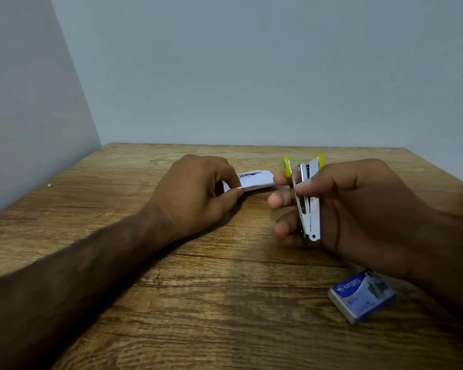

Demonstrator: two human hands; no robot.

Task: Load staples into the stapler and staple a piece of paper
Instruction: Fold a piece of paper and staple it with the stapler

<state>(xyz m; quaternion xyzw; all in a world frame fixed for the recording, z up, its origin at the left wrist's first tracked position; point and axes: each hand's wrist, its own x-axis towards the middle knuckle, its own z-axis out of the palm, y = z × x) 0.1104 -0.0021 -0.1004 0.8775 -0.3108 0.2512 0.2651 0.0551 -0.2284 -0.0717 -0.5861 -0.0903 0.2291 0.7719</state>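
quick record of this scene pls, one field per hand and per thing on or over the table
left hand: pinches the folded paper
right hand: grips the stapler
stapler: metal with yellow tips, held above the table, tips pointing away
paper: white, folded, one end near the stapler
staple box: blue, lying on the table by the right wrist
table: wooden

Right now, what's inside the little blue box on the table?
The blue box looks shut and lies on the wooden table. Only its printed top and grey sides show; whatever is inside stays covered.
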